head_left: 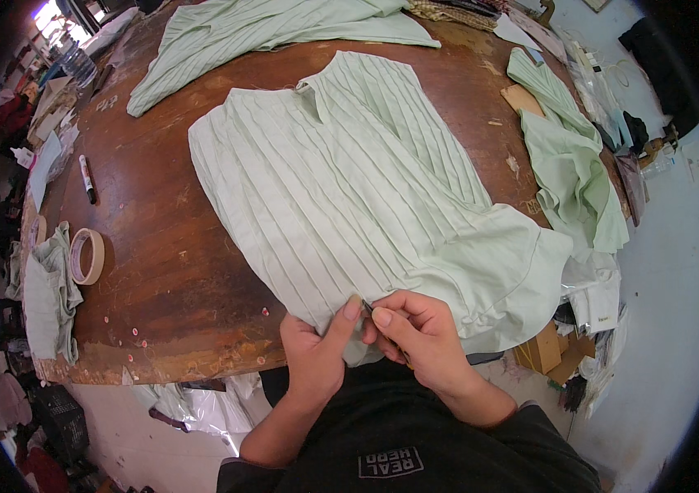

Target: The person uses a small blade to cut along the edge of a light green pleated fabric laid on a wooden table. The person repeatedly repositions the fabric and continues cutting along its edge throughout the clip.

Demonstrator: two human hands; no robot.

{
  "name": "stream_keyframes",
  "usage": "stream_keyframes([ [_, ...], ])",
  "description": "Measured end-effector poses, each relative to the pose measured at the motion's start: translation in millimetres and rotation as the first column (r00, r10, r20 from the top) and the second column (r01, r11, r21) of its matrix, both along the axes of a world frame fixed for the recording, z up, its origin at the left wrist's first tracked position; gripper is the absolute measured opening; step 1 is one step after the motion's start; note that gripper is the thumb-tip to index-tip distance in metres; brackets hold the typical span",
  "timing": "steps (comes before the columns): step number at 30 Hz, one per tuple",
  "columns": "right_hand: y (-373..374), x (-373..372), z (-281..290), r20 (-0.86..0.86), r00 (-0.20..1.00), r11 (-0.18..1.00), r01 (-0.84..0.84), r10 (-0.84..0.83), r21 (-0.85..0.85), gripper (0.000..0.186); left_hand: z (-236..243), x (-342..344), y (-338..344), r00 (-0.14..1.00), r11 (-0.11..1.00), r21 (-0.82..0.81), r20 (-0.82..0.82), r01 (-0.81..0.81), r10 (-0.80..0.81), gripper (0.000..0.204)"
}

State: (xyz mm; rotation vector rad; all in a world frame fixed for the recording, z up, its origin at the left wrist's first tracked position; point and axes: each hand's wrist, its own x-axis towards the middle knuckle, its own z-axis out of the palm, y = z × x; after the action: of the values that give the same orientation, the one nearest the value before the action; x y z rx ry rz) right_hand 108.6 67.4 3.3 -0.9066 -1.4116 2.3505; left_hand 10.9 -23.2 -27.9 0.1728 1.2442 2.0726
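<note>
A pale green pleated garment (325, 189) lies spread over the brown wooden table, its near edge drawn up to the table's front. My left hand (321, 349) is closed on that edge, the thumb pressing the cloth from above. Close beside it, my right hand (419, 337) grips a small dark pointed tool (367, 307). The tool's tip shows between the two hands, against the fabric by my left thumb. Most of the tool is hidden in my fingers, so its exact kind does not show.
More pale green cloth lies at the table's far side (259, 33) and right side (567, 164). At left are a marker (87, 179), a tape roll (87, 256) and a folded cloth piece (52, 296). A cardboard box (551, 353) stands below the right edge.
</note>
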Motion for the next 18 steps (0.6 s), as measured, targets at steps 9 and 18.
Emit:
stream_keyframes([
  [9, 1.3, 0.7, -1.0, -0.001, 1.000, 1.000, -0.001, 0.001, -0.006, 0.015, -0.6, 1.3, -0.1, 1.000, 1.000, 0.018, 0.001, 0.005, -0.005, 0.021],
  [18, -1.1, 3.4, -2.5, -0.043, 0.999, 0.997, 0.000, 0.003, 0.080, 0.016, -1.5, 1.7, -1.2, 1.000, 0.999, 0.047, 0.026, 0.013, -0.014, 0.024],
])
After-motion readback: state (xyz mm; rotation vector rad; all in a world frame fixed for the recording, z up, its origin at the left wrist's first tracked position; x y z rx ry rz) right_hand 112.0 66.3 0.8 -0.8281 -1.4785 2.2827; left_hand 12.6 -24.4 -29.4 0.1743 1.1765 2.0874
